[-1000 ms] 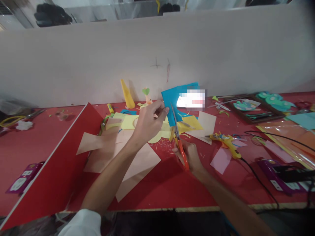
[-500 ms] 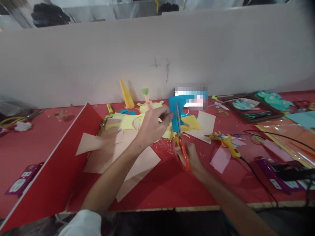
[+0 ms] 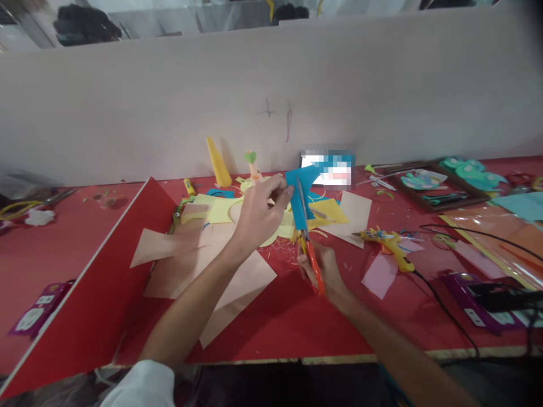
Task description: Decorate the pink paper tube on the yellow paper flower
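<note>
My left hand (image 3: 259, 212) pinches a blue paper piece (image 3: 302, 195) by its left edge and holds it up above the red table (image 3: 297, 322). My right hand (image 3: 324, 270) grips orange-handled scissors (image 3: 311, 260), whose blades point up into the blue paper. Yellow paper scraps (image 3: 220, 210) and tan paper sheets (image 3: 237, 282) lie under and around both hands.
A yellow glue gun (image 3: 392, 246) with a black cord lies right of my right hand. A large red sheet (image 3: 102, 294) tilts at the left. A yellow cone (image 3: 218, 164) stands by the white wall. A framed craft picture (image 3: 441, 189) and purple packets (image 3: 479, 299) are at right.
The blue paper has turned in my left hand and looks narrower than a second ago. The scissors have shifted slightly left along it.
</note>
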A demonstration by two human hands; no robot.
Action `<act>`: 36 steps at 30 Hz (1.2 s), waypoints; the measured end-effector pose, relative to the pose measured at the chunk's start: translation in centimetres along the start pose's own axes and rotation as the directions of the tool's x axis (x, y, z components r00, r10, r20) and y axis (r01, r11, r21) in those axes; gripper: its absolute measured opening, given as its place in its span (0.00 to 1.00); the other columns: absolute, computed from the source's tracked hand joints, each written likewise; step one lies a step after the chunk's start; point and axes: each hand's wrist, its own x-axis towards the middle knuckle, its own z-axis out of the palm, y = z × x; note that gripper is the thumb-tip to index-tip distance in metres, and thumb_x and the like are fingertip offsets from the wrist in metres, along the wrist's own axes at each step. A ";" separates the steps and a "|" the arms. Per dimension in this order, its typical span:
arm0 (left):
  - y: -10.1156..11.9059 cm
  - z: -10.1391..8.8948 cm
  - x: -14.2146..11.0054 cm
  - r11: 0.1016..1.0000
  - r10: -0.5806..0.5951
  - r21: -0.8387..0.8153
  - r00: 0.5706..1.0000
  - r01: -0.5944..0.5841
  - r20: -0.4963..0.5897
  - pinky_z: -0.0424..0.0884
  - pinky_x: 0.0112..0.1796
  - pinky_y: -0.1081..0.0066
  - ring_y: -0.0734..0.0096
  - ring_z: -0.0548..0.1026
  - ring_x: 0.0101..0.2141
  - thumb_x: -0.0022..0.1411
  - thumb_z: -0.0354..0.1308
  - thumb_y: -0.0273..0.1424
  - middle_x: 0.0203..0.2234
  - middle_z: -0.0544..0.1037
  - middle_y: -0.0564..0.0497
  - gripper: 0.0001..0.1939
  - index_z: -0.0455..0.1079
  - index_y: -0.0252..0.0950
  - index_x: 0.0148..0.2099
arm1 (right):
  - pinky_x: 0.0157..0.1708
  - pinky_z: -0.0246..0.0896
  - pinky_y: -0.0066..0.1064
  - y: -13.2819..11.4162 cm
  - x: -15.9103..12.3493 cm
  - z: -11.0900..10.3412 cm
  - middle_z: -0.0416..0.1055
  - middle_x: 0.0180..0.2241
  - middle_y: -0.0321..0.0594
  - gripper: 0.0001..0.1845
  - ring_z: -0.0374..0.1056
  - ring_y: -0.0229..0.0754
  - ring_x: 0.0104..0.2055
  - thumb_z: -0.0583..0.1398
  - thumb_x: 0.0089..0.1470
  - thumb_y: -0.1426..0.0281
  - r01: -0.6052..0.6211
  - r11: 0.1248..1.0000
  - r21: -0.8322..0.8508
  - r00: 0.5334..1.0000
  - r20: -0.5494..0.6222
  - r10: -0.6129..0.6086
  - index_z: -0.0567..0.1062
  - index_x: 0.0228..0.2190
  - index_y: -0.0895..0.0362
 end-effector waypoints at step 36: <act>-0.7 1.8 -0.5 0.995 -0.024 -0.091 0.991 0.036 0.134 0.58 0.24 0.73 0.77 0.60 0.22 0.70 0.54 0.34 0.20 0.61 0.57 0.17 0.57 0.38 0.28 | 0.16 0.51 0.34 -0.1 1.4 -1.2 0.59 0.14 0.32 0.34 0.55 0.37 0.14 0.54 0.59 0.36 0.119 0.967 0.225 0.990 -0.107 -0.097 0.62 0.20 0.50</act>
